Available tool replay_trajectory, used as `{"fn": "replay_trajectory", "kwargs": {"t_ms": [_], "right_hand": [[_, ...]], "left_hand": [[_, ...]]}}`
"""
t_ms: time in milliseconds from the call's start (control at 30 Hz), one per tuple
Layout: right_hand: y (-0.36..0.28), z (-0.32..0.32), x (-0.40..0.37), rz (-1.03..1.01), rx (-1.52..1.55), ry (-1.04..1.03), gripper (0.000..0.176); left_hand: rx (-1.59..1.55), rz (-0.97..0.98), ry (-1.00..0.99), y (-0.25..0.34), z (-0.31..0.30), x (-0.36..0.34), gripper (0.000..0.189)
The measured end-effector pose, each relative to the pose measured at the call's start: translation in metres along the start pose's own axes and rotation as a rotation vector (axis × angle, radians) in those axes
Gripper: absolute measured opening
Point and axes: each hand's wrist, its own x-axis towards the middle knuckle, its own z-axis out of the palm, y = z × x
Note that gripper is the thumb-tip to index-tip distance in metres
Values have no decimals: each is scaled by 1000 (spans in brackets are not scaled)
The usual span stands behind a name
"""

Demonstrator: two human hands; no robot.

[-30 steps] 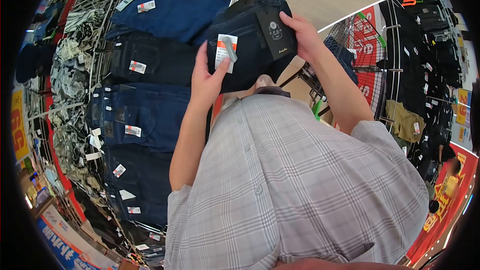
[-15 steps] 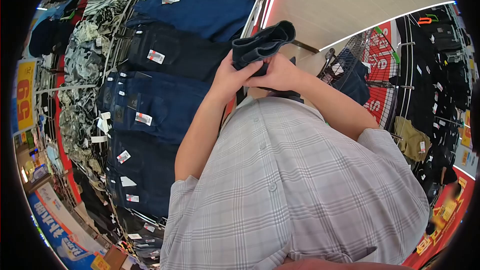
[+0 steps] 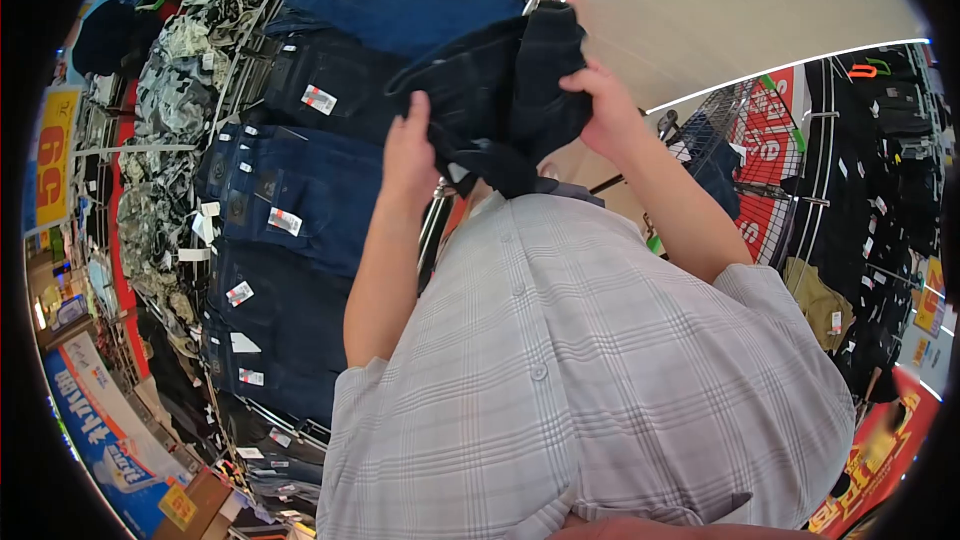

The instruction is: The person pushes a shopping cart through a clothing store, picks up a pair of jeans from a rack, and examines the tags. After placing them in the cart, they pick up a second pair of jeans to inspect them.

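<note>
Since half a second ago our hands have pulled apart, and the jeans (image 3: pixel 495 90) aren't a tight folded bundle anymore. They've opened up and now hang loose between both hands, up in front of our chest.

Our left hand (image 3: pixel 408 155) is on the left edge of the dark fabric, with the back of the hand facing us and the fingers pointing up along the cloth. It looks like a pinch grip on the edge, though the thumb is hidden behind, so we can't fully tell. Our right hand (image 3: pixel 605 112) is higher up and clenched around a bunched fold on the right side of the jeans.

Just behind the jeans on the left is a wire rack (image 3: pixel 232 80) with stacks (image 3: pixel 310 195) of folded denim, blue and near-black. Most of them have a white and orange tag (image 3: pixel 319 99). Further left there's a yellow sign (image 3: pixel 52 155) reading 59.

Our plaid shirt (image 3: pixel 590 360) fills the bottom of the view. Off to the right, well apart from the hands, is a wire basket (image 3: pixel 715 125) beside a red banner (image 3: pixel 765 125).
</note>
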Motion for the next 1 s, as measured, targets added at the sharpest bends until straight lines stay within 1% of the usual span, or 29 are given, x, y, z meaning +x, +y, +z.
{"fn": "replay_trajectory", "kwargs": {"t_ms": [67,133,167,200,267,300,367,500,567,600,633,667,700,733,767,800,867,900,933,967,1000], "right_hand": [[-21,-9,7,-34,17,-19,37],[-40,-20,11,-64,6,68,35],[-48,-25,12,-70,-10,44,32],[-55,-29,14,-69,-9,43,32],[-70,-32,18,-63,-89,-8,33],[-74,-32,20,-60,-89,-12,33],[-81,-30,24,-79,-67,41,30],[-88,-16,32,-82,-64,40,31],[-77,4,35,-244,-222,52,38],[-61,12,38,-394,-557,182,43],[-52,40,23,-358,-703,110,43],[-42,54,17,-176,-790,-13,38],[-16,60,20,-322,-821,-233,37],[8,64,21,-622,-1069,-341,40],[21,75,15,-734,-1152,-384,46],[28,79,12,-844,-1292,-466,50],[29,79,11,-854,-1307,-628,51],[28,74,14,-847,-1297,-626,51],[25,65,21,-749,-1151,-753,52],[21,54,30,-653,-1000,-873,53],[16,40,37,-695,-969,-802,56]], "left_hand": [[14,96,104,11,-12,1,46],[1,158,154,25,-30,5,46],[9,203,182,31,-35,5,46],[-18,228,118,39,-41,5,46],[20,262,158,47,-45,5,46],[20,266,162,50,-44,4,46],[99,222,280,54,-40,2,46],[100,214,255,46,-33,3,45],[127,182,238,33,-14,3,45],[100,152,236,26,3,2,47],[61,116,170,14,10,5,52],[23,77,103,4,16,9,57],[-73,115,-39,-3,30,8,62],[-168,150,-181,-6,40,5,68],[-275,122,-241,-13,33,7,73],[-111,304,-12,-14,49,6,65],[35,124,108,-2,18,22,55],[-78,54,30,10,17,19,47],[-30,126,-25,20,12,16,51],[-49,158,16,21,13,13,53],[-70,194,57,32,28,4,57]]}}
